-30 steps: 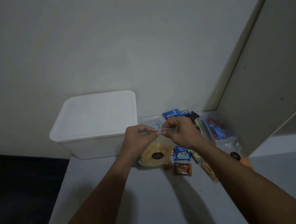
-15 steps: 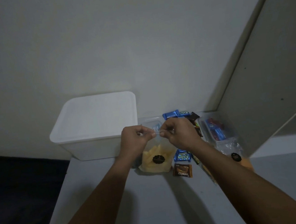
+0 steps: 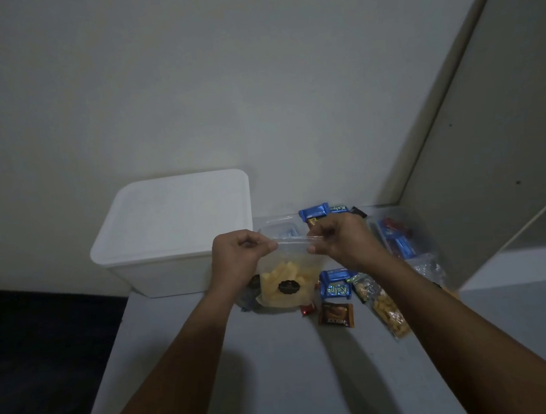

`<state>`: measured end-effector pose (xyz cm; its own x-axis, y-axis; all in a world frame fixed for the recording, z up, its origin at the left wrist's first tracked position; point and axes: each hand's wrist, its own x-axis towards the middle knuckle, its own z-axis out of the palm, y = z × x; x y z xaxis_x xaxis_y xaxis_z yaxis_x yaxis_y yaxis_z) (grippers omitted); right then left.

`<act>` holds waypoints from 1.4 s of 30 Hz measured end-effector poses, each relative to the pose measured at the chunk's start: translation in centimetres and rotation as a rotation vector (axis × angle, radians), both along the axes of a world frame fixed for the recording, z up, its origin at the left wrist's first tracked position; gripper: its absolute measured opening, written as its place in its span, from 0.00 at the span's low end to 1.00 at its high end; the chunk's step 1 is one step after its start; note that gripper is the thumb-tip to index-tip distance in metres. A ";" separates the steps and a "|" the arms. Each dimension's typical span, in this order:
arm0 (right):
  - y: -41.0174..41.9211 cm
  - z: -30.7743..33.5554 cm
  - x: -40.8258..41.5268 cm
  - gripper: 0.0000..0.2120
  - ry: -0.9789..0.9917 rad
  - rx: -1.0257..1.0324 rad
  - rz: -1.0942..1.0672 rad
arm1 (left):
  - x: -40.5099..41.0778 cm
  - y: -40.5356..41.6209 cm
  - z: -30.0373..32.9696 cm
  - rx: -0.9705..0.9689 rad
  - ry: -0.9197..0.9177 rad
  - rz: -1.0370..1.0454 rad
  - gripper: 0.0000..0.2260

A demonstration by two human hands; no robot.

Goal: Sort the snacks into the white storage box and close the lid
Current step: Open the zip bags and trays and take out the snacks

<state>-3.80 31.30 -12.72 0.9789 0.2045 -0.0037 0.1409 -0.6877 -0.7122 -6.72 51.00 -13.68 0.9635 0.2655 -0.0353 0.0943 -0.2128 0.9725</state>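
Note:
A clear zip bag of yellow snack sticks (image 3: 287, 280) with a dark round label hangs above the table. My left hand (image 3: 236, 255) pinches its top strip at the left end and my right hand (image 3: 338, 239) pinches the right end. The white storage box (image 3: 158, 274) stands at the table's back left with its lid (image 3: 176, 216) on. Loose snacks lie on the table under and to the right of the bag: a blue wrapper (image 3: 336, 287), a brown wrapper (image 3: 336, 316), a small red candy (image 3: 308, 309) and a long bag of nuts (image 3: 386, 309).
A clear tub (image 3: 398, 238) with blue and red packets sits at the back right, and more blue bars (image 3: 315, 212) lie against the wall. A grey cabinet panel (image 3: 493, 152) leans in on the right. The table's left edge (image 3: 112, 349) drops to a dark floor.
Both hands have lifted the bag slightly and moved apart along its top strip. The bag now hangs straighter, and the small red candy under it has come into view.

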 end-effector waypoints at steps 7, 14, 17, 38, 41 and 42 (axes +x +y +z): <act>-0.8 -0.1 0.1 0.05 -0.014 -0.006 -0.049 | 0.2 0.2 0.0 -0.016 -0.001 0.018 0.06; -1.9 0.0 0.6 0.03 0.018 0.048 0.007 | 0.5 1.0 -0.2 -0.067 -0.013 0.031 0.04; -2.1 0.1 0.6 0.01 -0.006 0.024 -0.041 | 0.6 0.8 -0.2 -0.050 -0.020 0.021 0.05; -1.3 -0.8 -0.2 0.04 -0.048 0.180 -0.134 | 0.5 -3.5 -0.1 -0.231 0.176 0.072 0.08; -1.8 -0.9 -0.4 0.04 -0.002 0.269 -0.072 | 0.4 -3.5 0.2 -0.287 0.184 0.080 0.06; -2.0 -0.8 -0.5 0.06 0.035 0.294 -0.038 | 0.3 -3.6 0.3 -0.304 0.183 0.077 0.05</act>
<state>-4.32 29.34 -13.48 0.9862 0.1650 0.0166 0.0911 -0.4554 -0.8856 -6.44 47.43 -13.39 0.9114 0.2879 -0.2940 0.2774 0.0978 0.9558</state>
